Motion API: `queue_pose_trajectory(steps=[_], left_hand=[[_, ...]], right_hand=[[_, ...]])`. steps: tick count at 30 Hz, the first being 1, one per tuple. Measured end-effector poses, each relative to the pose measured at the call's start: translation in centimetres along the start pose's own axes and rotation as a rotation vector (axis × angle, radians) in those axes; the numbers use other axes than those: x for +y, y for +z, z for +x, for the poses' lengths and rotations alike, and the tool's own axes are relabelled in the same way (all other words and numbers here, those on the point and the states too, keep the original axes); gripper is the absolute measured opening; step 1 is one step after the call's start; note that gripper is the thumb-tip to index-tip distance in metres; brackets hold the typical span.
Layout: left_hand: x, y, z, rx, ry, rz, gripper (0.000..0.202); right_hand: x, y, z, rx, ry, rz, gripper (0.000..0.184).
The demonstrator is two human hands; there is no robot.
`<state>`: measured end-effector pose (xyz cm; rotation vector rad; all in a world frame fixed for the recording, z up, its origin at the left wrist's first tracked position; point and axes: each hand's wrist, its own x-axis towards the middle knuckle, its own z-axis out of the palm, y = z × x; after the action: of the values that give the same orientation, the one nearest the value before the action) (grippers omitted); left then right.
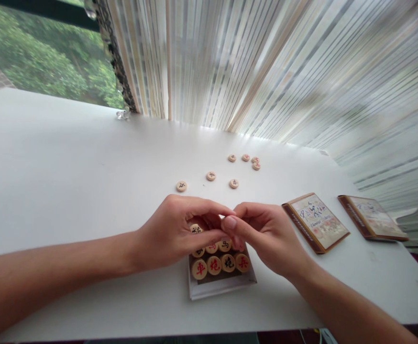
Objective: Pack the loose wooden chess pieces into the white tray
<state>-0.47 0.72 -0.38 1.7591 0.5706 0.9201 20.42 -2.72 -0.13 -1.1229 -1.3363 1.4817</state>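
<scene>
My left hand [180, 229] and my right hand [262, 229] meet fingertip to fingertip over a small clear tray [223, 286] on the white table [69, 181]. The tray holds several round wooden chess pieces [220, 263] with red and black characters. My left hand's fingers curl round one wooden piece [195, 229] with a black character. My right hand's thumb and fingers are pinched together beside the left fingertips; what they hold, if anything, is hidden.
Several loose wooden pieces [211, 176] lie farther back on the table, some in a cluster [247, 161]. Two flat brown-edged box parts [315, 220] [372, 217] lie at the right. A striped curtain [266, 67] hangs behind; a window is at the far left.
</scene>
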Motion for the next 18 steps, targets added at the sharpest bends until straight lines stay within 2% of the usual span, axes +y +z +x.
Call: queue_pose_trajectory(steps=[5,11,18], left_hand=[[-0.31,-0.15,-0.07,0.038,-0.047,-0.059,0.025],[-0.44,-0.06,-0.01,0.08,-0.08,-0.099,0.028],[-0.2,0.07,-0.06,0.073,-0.02,-0.042,0.022]], right_hand=[[0.28,-0.56,-0.03,-0.07,-0.021,0.028,0.032],[0.46,-0.46,0.24,-0.097,0.014,0.138,0.023],[0.17,-0.01,0.25,-0.048,0.072,0.17,0.027]])
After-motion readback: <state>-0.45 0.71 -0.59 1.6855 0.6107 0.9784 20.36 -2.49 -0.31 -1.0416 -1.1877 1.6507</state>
